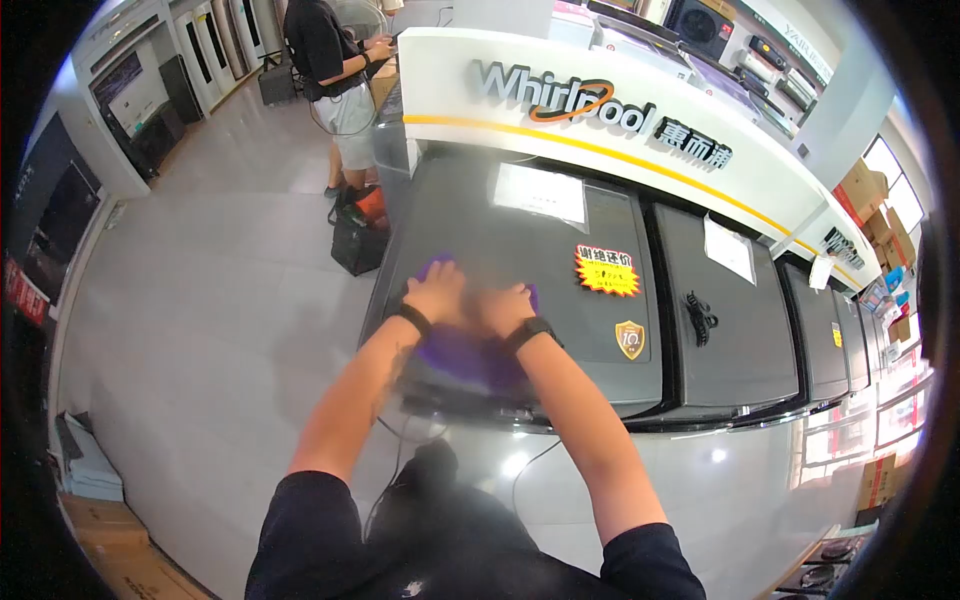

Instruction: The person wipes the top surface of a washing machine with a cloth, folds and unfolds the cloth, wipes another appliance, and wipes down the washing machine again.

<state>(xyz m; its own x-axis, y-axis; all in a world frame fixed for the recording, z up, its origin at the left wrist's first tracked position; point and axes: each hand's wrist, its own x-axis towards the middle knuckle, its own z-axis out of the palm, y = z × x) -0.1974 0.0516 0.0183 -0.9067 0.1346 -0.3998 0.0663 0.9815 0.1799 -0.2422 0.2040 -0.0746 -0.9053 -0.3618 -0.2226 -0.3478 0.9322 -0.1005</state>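
Observation:
A purple cloth (470, 362) lies on the dark grey top of an appliance (540, 260) under a Whirlpool sign. My left hand (437, 292) grips the cloth on its left side, and some purple shows past the fingers. Close beside it, my right hand (507, 312) holds the cloth's right side, with a bit of purple at its outer edge. A smudge in the middle of the picture blurs the fingers and part of the cloth. Right of my hands, a red and yellow price sticker (606, 271) and a gold badge (629, 340) are stuck on the same top.
White paper (540, 192) lies at the back of this top. More dark appliances (740, 330) stand in a row to the right, one with a coiled black cord (698, 318). Behind runs the white sign board (450, 75). Another person (335, 80) stands at the back left near a black bag (357, 240).

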